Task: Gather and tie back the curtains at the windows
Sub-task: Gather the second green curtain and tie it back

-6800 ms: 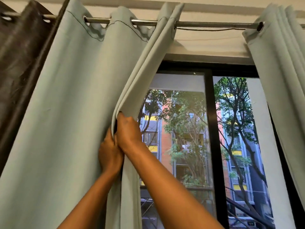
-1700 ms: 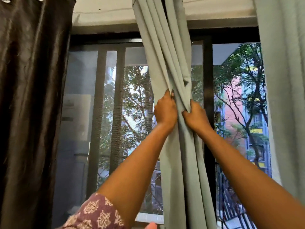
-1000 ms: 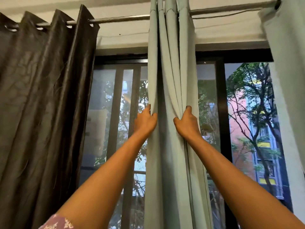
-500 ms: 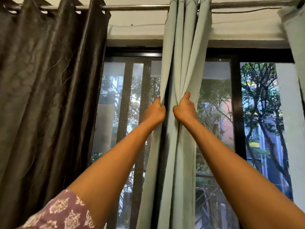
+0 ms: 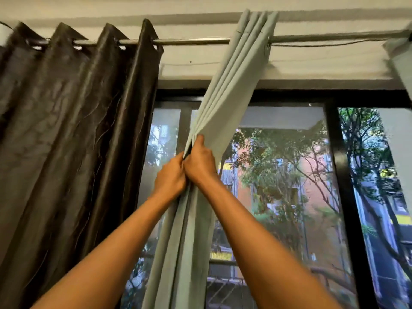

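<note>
A dark curtain [image 5: 66, 130] fills the left of the frame, hung from the rod [image 5: 196, 41]. At centre, the left hand [image 5: 171, 177] and right hand [image 5: 199, 162] touch, fingers clenched tight around the bunched green curtain [image 5: 231, 85], which slants from upper right down to bottom centre. The window [image 5: 278, 175] lies behind.

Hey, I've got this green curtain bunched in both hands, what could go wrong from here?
1. The green curtain slants tautly from the rod to your left hand and right hand; a harder pull might strain the rod.
2. No tie-back shows, and both hands are full, so freeing one to tie may let the pleats spread.
3. The dark curtain hangs close and could get caught in the bundle.
</note>
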